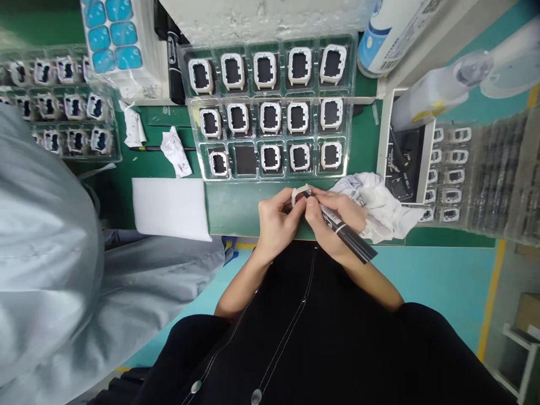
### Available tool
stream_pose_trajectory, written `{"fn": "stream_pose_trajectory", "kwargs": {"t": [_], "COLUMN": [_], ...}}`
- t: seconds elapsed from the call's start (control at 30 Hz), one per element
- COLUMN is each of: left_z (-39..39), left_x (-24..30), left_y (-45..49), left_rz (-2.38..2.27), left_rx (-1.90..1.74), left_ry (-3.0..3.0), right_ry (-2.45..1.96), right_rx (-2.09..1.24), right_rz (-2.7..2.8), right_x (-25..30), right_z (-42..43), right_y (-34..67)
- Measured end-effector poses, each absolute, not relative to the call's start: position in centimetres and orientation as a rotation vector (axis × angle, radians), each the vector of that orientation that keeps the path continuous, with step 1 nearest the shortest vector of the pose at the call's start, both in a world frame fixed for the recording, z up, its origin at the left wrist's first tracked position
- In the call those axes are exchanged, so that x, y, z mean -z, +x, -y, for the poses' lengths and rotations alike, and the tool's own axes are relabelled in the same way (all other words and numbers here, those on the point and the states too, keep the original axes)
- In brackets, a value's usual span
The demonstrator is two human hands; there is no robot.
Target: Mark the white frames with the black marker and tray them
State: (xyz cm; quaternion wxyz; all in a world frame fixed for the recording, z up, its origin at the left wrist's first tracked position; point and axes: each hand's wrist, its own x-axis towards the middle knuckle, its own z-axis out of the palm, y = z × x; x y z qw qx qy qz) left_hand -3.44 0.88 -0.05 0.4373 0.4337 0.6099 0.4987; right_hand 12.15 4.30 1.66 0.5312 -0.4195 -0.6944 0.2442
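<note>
My left hand (278, 220) pinches a small white watch-case frame (300, 194) just above the near edge of the green bench. My right hand (333, 216) grips a black marker pen (346, 233) with its tip against that frame. Directly behind my hands lies a clear plastic tray (270, 109) with three rows of white frames in pockets; one pocket (246, 160) in the nearest row holds no frame. A crumpled white cloth (377, 202) lies against my right hand.
A white sheet (169, 208) lies left of my hands. A grey-sleeved co-worker (46, 253) fills the left side. More trays of parts (59, 107) sit at far left, stacked trays (481, 174) at right. A blue-buttoned tray (112, 34) and a roll (392, 31) stand behind.
</note>
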Motion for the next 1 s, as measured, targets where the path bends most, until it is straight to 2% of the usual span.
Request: {"fn": "stream_pose_trajectory", "kwargs": {"t": [0.27,1.0], "left_z": [-0.82,-0.25], "left_x": [-0.19,0.34], "left_y": [-3.09,-2.92], "left_rz": [-1.593,-1.603], "left_rx": [-1.247,-1.275], "left_ry": [1.162,1.108], "right_ry": [-1.028,-0.992], "right_rx": [-0.474,-0.575], "right_rz": [1.754,1.687], "right_x": [-1.2,-1.49], "right_z": [-4.23,-4.11], "right_y": [12.13,11.63]}}
